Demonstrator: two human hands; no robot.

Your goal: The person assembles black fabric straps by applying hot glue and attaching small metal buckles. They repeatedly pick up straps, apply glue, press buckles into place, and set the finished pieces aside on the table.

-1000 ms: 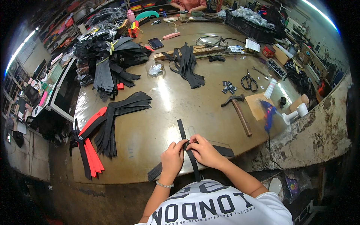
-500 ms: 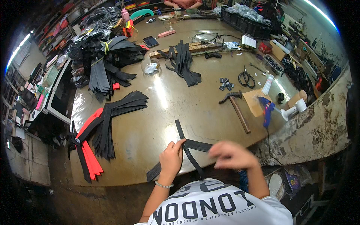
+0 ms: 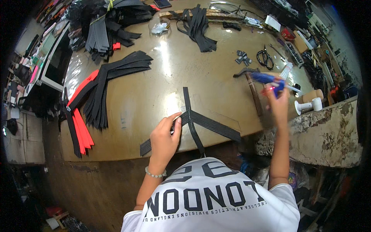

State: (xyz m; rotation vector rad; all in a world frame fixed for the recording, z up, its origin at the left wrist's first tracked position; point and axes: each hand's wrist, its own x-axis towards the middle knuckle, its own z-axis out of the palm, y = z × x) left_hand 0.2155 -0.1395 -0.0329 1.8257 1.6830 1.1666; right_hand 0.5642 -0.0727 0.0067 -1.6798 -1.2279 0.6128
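A wide black webbing strap (image 3: 216,127) lies at the table's near edge, its two arms angled like an inverted V. Across its peak runs a narrow black strap (image 3: 195,136), pointing up the table and hanging down toward my shirt. My left hand (image 3: 163,138) grips the wide strap just left of the crossing, between thumb and fingers. Off to the right, my right hand (image 3: 277,101) is wrapped around a blue glue gun (image 3: 266,79), lifted over the table and slightly blurred. A hammer (image 3: 255,96) lies partly beneath the glue gun.
Folded black straps (image 3: 101,96) with red strips (image 3: 82,133) lie at left. Farther back are a strap bundle (image 3: 199,33), a clear bowl (image 3: 159,28), small black pieces (image 3: 242,58) and scissors (image 3: 265,58). A white spool-like object (image 3: 309,105) stands right, near the worn wall ledge.
My right hand has moved right and taken up the glue gun from the table. My left hand stays by the strap crossing. The view has tilted toward my body.
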